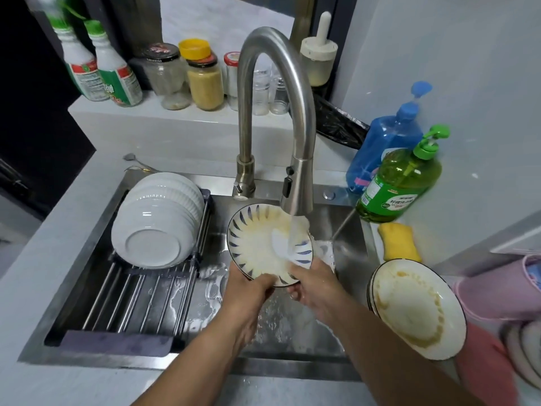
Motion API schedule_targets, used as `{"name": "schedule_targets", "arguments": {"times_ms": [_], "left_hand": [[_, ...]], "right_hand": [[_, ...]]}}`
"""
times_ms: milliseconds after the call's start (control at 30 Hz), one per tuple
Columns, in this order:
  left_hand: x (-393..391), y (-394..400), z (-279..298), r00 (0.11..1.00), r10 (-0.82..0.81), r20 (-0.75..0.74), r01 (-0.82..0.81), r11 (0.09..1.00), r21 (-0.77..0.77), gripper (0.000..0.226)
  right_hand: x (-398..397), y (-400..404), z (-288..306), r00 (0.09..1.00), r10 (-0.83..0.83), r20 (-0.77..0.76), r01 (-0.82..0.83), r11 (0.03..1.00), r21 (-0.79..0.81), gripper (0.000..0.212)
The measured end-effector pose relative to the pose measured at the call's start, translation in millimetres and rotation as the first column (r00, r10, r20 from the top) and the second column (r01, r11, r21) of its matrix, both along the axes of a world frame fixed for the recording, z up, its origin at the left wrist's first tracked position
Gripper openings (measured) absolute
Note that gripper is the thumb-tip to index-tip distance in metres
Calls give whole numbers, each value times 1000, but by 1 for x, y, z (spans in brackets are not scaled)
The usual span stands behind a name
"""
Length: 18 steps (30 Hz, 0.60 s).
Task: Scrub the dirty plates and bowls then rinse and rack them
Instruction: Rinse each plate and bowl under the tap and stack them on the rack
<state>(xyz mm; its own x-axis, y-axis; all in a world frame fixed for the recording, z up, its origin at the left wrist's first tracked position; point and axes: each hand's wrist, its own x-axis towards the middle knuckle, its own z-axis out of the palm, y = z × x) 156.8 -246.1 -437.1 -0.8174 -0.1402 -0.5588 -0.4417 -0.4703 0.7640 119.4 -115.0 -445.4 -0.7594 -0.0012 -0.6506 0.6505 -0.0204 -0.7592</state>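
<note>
1. Patterned plate (263,244) held over the sink (164,358), tilted up toward the faucet (295,189), water stream striking its right half; yellow residue across its face.
2. Left hand (251,291) gripping the lower rim, thumb curled over the edge. Right hand (310,285) gripping the lower right rim, fingers wrapped behind.
3. Plate lying directly ahead of and above both hands, face toward the camera; both hands about equally near, at its bottom edge. Judged step: rinsing, or wetting before scrubbing, given the residue remaining.
4. Rack (140,294) to the left across the sink, holding stacked white bowls (158,218) upended; left hand the nearer one for racking.
5. Dirty plates (415,309) stacked on the desk at right, beside the right forearm, yellow stains showing. Yellow sponge (398,241) just beyond them.
6. Green detergent bottle (401,183) and blue pump bottle (386,145) behind the sponge; labels carrying print too blurred to read. Jars along the back shelf likewise unreadable.
</note>
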Motion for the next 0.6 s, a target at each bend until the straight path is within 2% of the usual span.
{"name": "schedule_targets", "arguments": {"times_ms": [133, 200, 267, 300, 367, 433, 500, 533, 600], "left_hand": [[-10, -13, 2, 996, 84, 22, -83, 996, -20, 54], [-18, -25, 2, 998, 45, 46, -39, 991, -129, 41], [-27, -39, 3, 994, -43, 97, 66, 966, -251, 28], [-30, -45, 3, 989, -75, 124, 108, 953, -285, 24], [-34, -51, 1, 986, -69, 148, 109, 953, -281, 21], [-29, -42, -5, 991, -15, 136, 41, 980, -195, 24], [-15, -20, -11, 992, 57, 113, -47, 995, -88, 38], [-9, -9, -14, 991, 94, 98, -87, 993, -74, 47], [0, 3, -19, 988, 148, 40, -143, 983, -112, 59]], "right_hand": [[-3, -2, 0, 994, 93, -50, -89, 992, 86, 17], [-16, 0, 2, 991, 103, -81, -83, 972, 221, 8], [-31, 6, 8, 982, 171, -78, -126, 908, 400, 18], [-35, 7, 12, 975, 214, -60, -168, 886, 432, 22], [-35, 9, 17, 971, 239, -21, -211, 893, 397, 18], [-26, 3, 11, 987, 160, 12, -155, 934, 322, 14], [-14, -10, -9, 999, 24, 48, -32, 982, 186, 18], [-7, -17, -17, 997, -35, 75, 25, 991, 135, 20], [6, -24, -27, 994, -42, 99, 31, 993, 110, 24]]}}
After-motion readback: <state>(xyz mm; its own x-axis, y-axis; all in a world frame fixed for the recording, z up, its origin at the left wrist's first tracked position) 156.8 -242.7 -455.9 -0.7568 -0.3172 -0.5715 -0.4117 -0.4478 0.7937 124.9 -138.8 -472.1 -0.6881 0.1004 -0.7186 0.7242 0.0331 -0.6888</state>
